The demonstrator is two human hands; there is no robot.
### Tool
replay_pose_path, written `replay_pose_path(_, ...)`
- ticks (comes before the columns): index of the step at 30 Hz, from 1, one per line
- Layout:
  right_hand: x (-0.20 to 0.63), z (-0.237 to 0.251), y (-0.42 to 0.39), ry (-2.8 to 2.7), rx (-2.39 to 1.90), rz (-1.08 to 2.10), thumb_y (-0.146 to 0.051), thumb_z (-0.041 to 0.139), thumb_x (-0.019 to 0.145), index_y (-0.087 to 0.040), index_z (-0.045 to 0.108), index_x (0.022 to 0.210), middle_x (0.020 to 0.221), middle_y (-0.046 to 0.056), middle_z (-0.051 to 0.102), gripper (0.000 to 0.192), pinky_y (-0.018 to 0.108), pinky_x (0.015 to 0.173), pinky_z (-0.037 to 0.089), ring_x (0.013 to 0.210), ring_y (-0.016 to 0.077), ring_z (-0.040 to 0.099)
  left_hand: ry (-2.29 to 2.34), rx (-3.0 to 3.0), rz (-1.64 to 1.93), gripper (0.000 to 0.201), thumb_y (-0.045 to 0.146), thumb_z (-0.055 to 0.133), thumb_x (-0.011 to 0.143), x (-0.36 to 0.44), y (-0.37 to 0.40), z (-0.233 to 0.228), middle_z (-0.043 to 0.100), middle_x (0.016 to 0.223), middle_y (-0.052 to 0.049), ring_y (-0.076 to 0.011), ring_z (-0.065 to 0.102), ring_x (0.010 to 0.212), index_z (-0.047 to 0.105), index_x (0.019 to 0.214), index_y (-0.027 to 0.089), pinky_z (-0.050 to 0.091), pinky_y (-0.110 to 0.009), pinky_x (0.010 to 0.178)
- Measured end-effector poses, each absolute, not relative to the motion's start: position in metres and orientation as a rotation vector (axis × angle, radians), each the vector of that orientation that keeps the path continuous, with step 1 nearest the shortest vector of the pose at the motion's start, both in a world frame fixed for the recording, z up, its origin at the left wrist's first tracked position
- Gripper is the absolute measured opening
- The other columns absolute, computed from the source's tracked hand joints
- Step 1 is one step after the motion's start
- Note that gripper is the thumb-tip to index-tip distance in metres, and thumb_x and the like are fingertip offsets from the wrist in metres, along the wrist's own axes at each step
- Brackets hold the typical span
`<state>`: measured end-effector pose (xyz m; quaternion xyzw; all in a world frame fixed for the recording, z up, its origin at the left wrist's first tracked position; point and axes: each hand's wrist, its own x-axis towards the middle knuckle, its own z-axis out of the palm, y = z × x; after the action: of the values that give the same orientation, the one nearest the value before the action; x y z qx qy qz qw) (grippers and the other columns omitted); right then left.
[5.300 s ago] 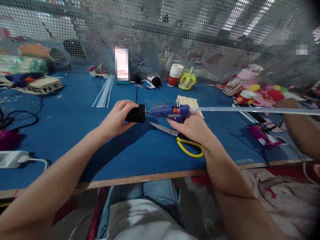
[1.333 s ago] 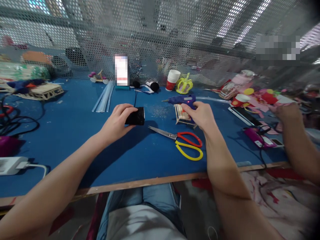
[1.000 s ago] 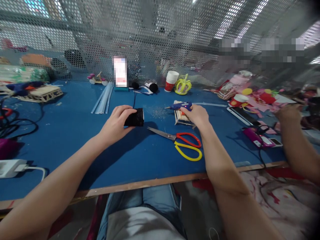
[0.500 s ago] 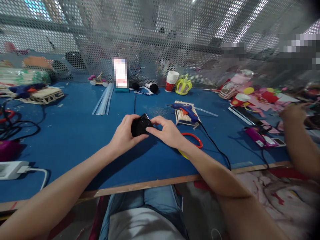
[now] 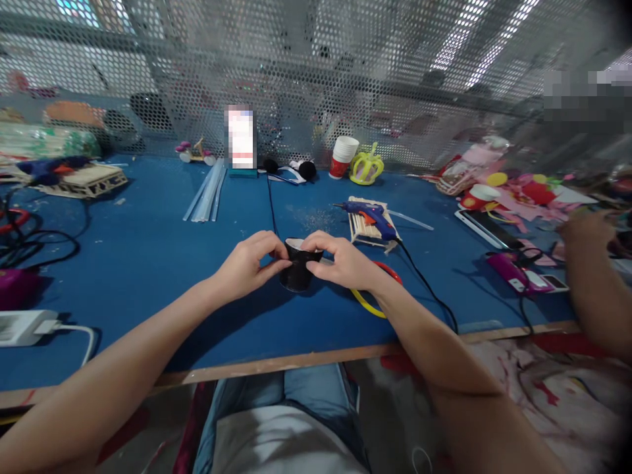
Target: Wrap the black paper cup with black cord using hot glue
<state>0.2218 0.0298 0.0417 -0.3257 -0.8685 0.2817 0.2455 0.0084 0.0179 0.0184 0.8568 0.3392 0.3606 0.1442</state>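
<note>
Between my hands, a black-covered cup (image 5: 297, 275) stands upright with its mouth up, and its inside looks white. My left hand (image 5: 251, 264) pinches the rim on the left side with thumb and fingers. On the opposite side my right hand (image 5: 340, 262) grips the rim, its fingertips over the edge and the thumb on the outside wall. Close to my right wrist lie a yellow ring (image 5: 368, 304) and a red ring (image 5: 390, 271), partly hidden by the wrist. Beyond them a blue glue gun (image 5: 372, 217) rests on a small rack of wooden sticks (image 5: 359, 229).
Clear glue sticks (image 5: 206, 191), a phone (image 5: 241, 138) with a blurred screen, stacked paper cups (image 5: 343, 158) and a yellow-green crown-shaped piece (image 5: 366, 168) stand toward the mesh panel. At left is a white power strip (image 5: 24, 328). Another person's arm (image 5: 592, 283) reaches in at right.
The black cup has turned from tilted to upright, its mouth now showing. Both hands have shifted slightly right and now hold it by the rim.
</note>
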Motion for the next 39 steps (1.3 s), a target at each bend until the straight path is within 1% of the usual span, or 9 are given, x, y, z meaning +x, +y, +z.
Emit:
replay_pose_path(3,0.223,0.041,0.031,-2.371,-0.896,0.758,-0.016,0.052,0.073,-0.018,0.056,0.082,0.089,0.004,0.057,0.010,0.031,0.079,0.042,0.085,0.0162,0.054,0.955,2.447,1.038,0.008,0.022,0.052,0.084,0.008,0.016,0.021,0.059,0.081,-0.005,-0.0151,0.055,0.080,0.054,0.078,0.016,0.045,-0.029,0.073)
replay_pose_path(6,0.224,0.040,0.032,-2.370,-0.893,0.761,-0.015,0.052,0.071,-0.018,0.055,0.082,0.089,0.004,0.057,0.011,0.031,0.079,0.042,0.086,0.0165,0.054,1.017,2.341,1.045,0.007,0.023,0.052,0.083,0.005,0.014,0.024,0.062,0.084,-0.004,-0.0145,0.058,0.079,0.054,0.081,0.017,0.046,-0.028,0.073)
replay_pose_path(14,0.226,0.040,0.031,-2.378,-0.826,0.791,-0.013,0.052,0.070,-0.018,0.055,0.083,0.091,0.005,0.058,0.014,0.032,0.080,0.042,0.089,0.0171,0.054,1.095,2.217,1.084,0.010,0.025,0.056,0.082,0.002,0.018,0.027,0.064,0.078,-0.001,-0.0114,0.059,0.070,0.060,0.086,0.017,0.046,-0.022,0.065)
replay_pose_path(19,0.227,0.039,0.032,-2.364,-0.785,0.836,-0.014,0.052,0.071,-0.017,0.055,0.084,0.091,0.006,0.058,0.014,0.034,0.080,0.042,0.087,0.0178,0.054,1.104,2.220,1.080,0.010,0.024,0.058,0.081,-0.001,0.020,0.030,0.063,0.075,-0.001,-0.0111,0.057,0.068,0.061,0.080,0.015,0.044,-0.022,0.064)
replay_pose_path(25,0.229,0.039,0.033,-2.334,-0.796,0.889,-0.014,0.051,0.072,-0.017,0.055,0.085,0.093,0.005,0.057,0.014,0.033,0.080,0.042,0.086,0.0170,0.054,0.934,2.341,1.106,0.009,0.022,0.054,0.084,-0.003,0.020,0.032,0.060,0.081,-0.004,-0.0124,0.056,0.075,0.058,0.080,0.015,0.045,-0.024,0.070)
replay_pose_path(29,0.230,0.038,0.034,-2.334,-0.747,0.887,-0.014,0.052,0.072,-0.018,0.055,0.085,0.093,0.004,0.057,0.014,0.034,0.082,0.042,0.088,0.0171,0.055,0.895,2.389,1.111,0.007,0.019,0.053,0.084,-0.003,0.021,0.032,0.058,0.100,-0.008,-0.0148,0.057,0.090,0.058,0.082,0.015,0.045,-0.027,0.081)
replay_pose_path(31,0.231,0.037,0.034,-2.341,-0.708,0.881,-0.013,0.052,0.071,-0.019,0.054,0.085,0.094,0.004,0.058,0.015,0.034,0.084,0.041,0.090,0.0171,0.054,0.884,2.374,1.090,0.006,0.018,0.053,0.085,-0.003,0.021,0.031,0.058,0.105,-0.009,-0.0156,0.057,0.095,0.057,0.083,0.015,0.044,-0.028,0.084)
replay_pose_path(35,0.231,0.035,0.033,-2.351,-0.670,0.866,-0.012,0.053,0.071,-0.020,0.054,0.085,0.097,0.004,0.058,0.016,0.035,0.085,0.041,0.092,0.0171,0.054,0.865,2.324,1.060,0.005,0.019,0.053,0.085,-0.003,0.020,0.031,0.060,0.103,-0.009,-0.0156,0.057,0.096,0.056,0.083,0.015,0.044,-0.028,0.084)
replay_pose_path(39,0.232,0.035,0.033,-2.361,-0.648,0.864,-0.011,0.053,0.071,-0.019,0.055,0.086,0.097,0.004,0.057,0.017,0.035,0.085,0.042,0.093,0.0168,0.054,0.873,2.258,1.005,0.007,0.021,0.052,0.085,-0.002,0.018,0.032,0.062,0.099,-0.007,-0.0146,0.058,0.088,0.056,0.083,0.015,0.044,-0.027,0.079)
